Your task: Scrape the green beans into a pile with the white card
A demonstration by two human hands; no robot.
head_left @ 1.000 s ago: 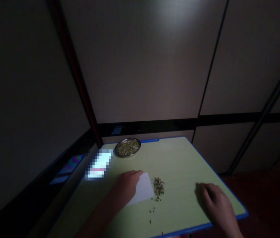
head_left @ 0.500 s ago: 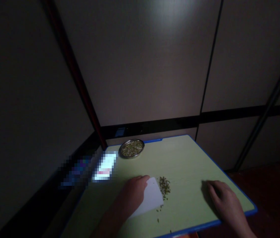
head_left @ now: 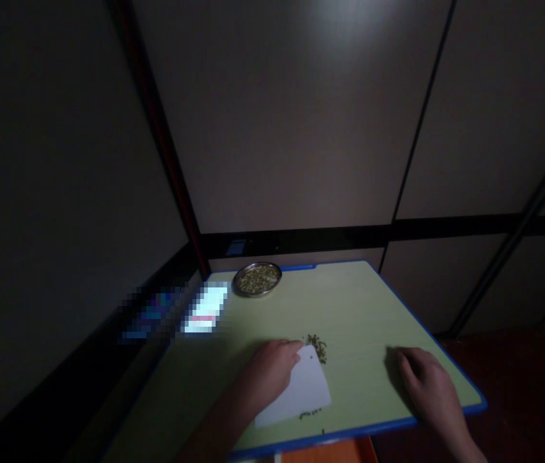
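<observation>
My left hand (head_left: 275,366) is closed on the far left edge of a flat white card (head_left: 296,392), which lies on or just above the table. Small greenish-brown grains (head_left: 318,347) show past the card's far right corner, and the card seems to cover part of their pile. Several more grains (head_left: 310,412) lie along its near edge. On the table's right side rests my right hand (head_left: 427,379), fingers loosely curled and apart from the grains; nothing shows in it. A round metal dish (head_left: 258,296) holding similar grains stands at the back left.
The pale green table (head_left: 359,308) has a blue rim. A lit, blurred-out screen (head_left: 207,308) lies at its left side. Dark panelled walls (head_left: 292,128) stand close behind and to the left. Something orange (head_left: 330,452) shows below the front edge.
My left hand has slid the white card to the right, into the grain pile. Less of the pile shows, and some grains now line the card's near edge. The right hand stays in place.
</observation>
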